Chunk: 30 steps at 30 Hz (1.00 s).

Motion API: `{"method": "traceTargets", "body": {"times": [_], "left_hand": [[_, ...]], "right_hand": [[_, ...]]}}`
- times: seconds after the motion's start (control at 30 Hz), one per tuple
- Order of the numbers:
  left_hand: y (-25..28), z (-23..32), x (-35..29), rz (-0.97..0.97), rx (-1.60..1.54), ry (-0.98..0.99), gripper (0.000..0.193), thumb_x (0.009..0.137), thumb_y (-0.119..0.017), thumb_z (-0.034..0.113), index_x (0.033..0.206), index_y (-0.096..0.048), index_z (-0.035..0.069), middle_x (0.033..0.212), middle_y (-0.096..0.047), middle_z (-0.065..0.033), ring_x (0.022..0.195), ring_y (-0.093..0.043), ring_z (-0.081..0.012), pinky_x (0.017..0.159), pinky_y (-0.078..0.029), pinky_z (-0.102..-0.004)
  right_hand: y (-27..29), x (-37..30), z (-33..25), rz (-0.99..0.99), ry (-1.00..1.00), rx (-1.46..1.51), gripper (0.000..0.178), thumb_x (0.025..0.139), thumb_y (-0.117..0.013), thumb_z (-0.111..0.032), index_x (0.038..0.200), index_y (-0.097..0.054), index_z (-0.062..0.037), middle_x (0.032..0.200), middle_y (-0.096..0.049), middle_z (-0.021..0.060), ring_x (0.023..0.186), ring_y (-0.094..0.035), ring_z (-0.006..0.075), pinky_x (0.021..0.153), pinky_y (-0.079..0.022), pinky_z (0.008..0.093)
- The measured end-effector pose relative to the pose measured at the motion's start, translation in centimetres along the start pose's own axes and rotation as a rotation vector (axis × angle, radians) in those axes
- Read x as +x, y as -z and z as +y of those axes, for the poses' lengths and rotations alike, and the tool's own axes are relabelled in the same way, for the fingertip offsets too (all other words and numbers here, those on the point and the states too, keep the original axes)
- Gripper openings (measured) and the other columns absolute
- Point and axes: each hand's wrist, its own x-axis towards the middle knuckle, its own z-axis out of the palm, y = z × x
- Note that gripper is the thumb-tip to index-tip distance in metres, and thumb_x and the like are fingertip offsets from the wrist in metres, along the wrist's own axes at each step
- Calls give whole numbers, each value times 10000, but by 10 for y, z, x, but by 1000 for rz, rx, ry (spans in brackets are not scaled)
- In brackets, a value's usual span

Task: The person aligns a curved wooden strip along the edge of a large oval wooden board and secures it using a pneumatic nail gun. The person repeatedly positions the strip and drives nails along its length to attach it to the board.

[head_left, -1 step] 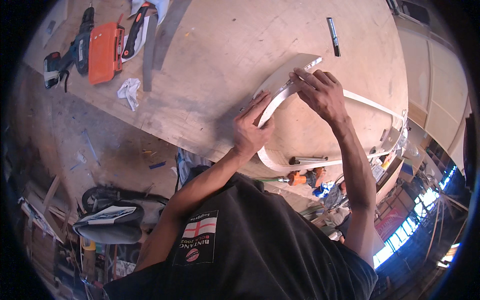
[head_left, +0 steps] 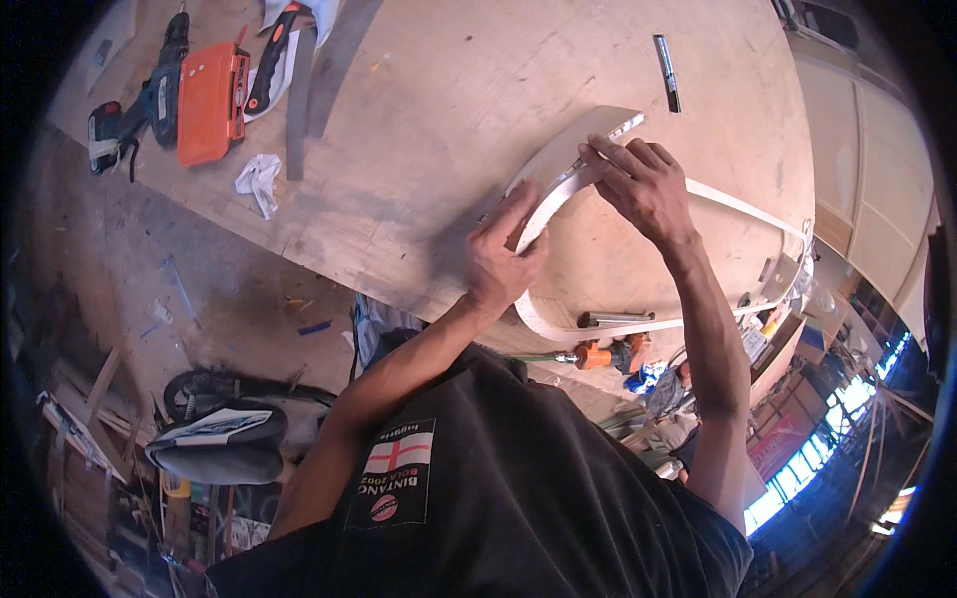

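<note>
A pale curved panel (head_left: 581, 137) stands out from the wooden table near the middle. Along its edge runs a long white flexible strip (head_left: 743, 208), which loops away to the right and back toward me. My left hand (head_left: 503, 254) grips the strip and the panel's near end, with the thumb on the inner side and the fingers on the outer side. Farther along the edge, my right hand (head_left: 643, 189) pinches the strip against the panel with bent fingers. Its palm side is hidden.
A cordless drill (head_left: 150, 105), an orange case (head_left: 211, 105), a handsaw (head_left: 271, 62) and a crumpled white cloth (head_left: 259, 183) lie at the far left. A marker (head_left: 666, 74) lies beyond my right hand. An orange-and-black tool (head_left: 608, 355) sits by the near table edge.
My left fingers have shifted slightly along the outside of the panel. My right hand, the panel and the strip look almost unmoved.
</note>
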Motion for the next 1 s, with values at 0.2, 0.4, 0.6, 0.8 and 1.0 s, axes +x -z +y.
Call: {"method": "traceTargets", "body": {"times": [0.2,0.4,0.6,0.8,1.0], "left_hand": [[15,-11,-7,-44,75,-118,575,839,-863,104,1357,-676,-62,1421,-669,-246,1342,-646,-351,1131,-511,-434],[19,-15,-16,-54,124,-215,532,860,-824,61,1356,-677,-64,1420,-670,-240,1331,-650,-369,1113,-520,-436],[12,-6,-7,-40,82,-192,493,878,-764,30,1356,-676,-57,1411,-678,-220,1315,-658,-360,1106,-523,-429],[5,2,65,-209,147,-186,441,904,-786,205,1277,-737,-25,1370,-699,-220,1271,-679,-356,1060,-544,-416],[0,33,175,-784,339,-34,631,748,-918,334,1301,-770,69,1123,-799,-180,1012,-757,-294,934,-576,-384]], "right_hand": [[-2,3,2,19,-10,9,521,775,-860,-168,1285,-753,-165,1335,-718,-49,862,-655,173,806,-576,332],[-5,4,4,37,-10,34,487,779,-862,-162,1258,-770,-158,1338,-719,-45,839,-652,174,770,-594,324],[-4,4,2,33,-28,78,449,786,-860,-152,1229,-784,-155,1332,-722,-44,842,-656,173,731,-611,313],[-4,5,2,26,-44,73,434,777,-866,-138,1204,-791,-172,1321,-726,-47,878,-674,185,752,-623,327],[-5,5,4,4,-67,60,417,793,-865,-141,1202,-791,-174,1315,-735,-48,903,-680,197,772,-626,330]]}}
